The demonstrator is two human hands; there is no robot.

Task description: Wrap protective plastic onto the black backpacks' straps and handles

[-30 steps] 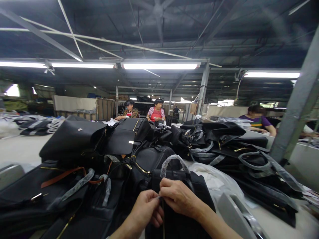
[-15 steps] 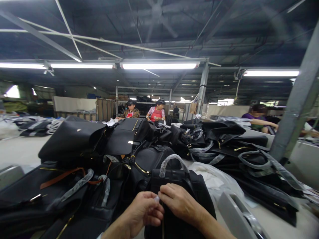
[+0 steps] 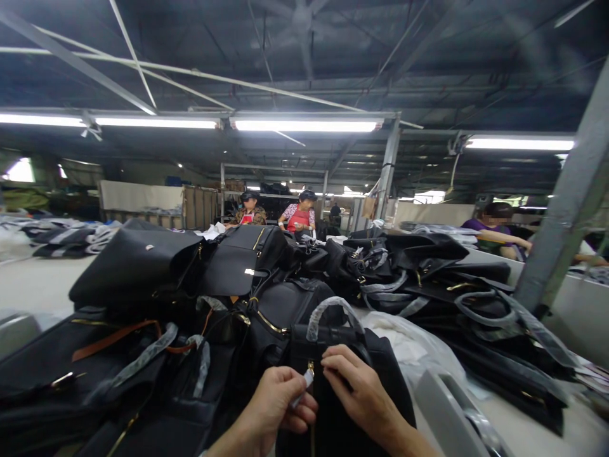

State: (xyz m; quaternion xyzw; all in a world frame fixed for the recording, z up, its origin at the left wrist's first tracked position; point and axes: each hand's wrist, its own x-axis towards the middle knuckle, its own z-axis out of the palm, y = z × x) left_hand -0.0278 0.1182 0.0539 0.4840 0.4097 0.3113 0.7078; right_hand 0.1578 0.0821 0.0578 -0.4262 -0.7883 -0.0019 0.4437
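My left hand [image 3: 278, 400] is closed in a pinch on a small white wrapper scrap [image 3: 307, 379] at the front of a black handbag [image 3: 352, 355]. Just to its right, my right hand [image 3: 359, 390] rests curled on the same bag, fingertips pressed near its gold zipper pull [image 3: 311, 366]. The bag stands upright before me, and its top handle [image 3: 328, 311] is wrapped in clear film.
A big heap of black handbags [image 3: 228, 266] with gold fittings and film-wrapped straps covers the table. A clear plastic bag [image 3: 409, 346] lies right of my bag. Other people [image 3: 299, 216] work at tables behind. A grey steel post [image 3: 561, 222] rises at right.
My hands have parted slightly: the right hand slid right and uncovered the gold zipper pull, while the left hand drew the white scrap away from it.
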